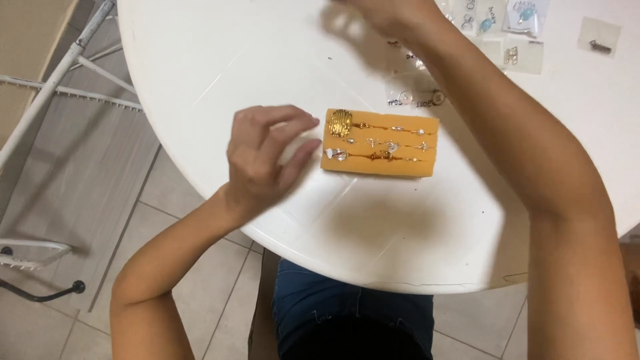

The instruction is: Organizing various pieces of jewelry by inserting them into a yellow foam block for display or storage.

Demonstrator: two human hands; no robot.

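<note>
An orange-yellow foam block [381,143], oblong with three lengthwise slits, lies near the middle of the round white tabletop [200,60]. Rings [380,142] stand tucked in the slits in three rows, gold and silver ones mixed, with one broad ribbed gold ring [341,123] at the block's 10 o'clock corner; they are too small to count exactly. At 1 o'clock from the block lie several small clear packets of jewellery [513,33], perhaps six or more, some with blue stones. The left hand [263,157] hangs just beside the block's 9 o'clock end, fingers loosely curled, thumb near fingertips, holding nothing I can make out. The right hand [380,15] is blurred at the top edge, at 12 o'clock; whether it grips anything cannot be told.
</note>
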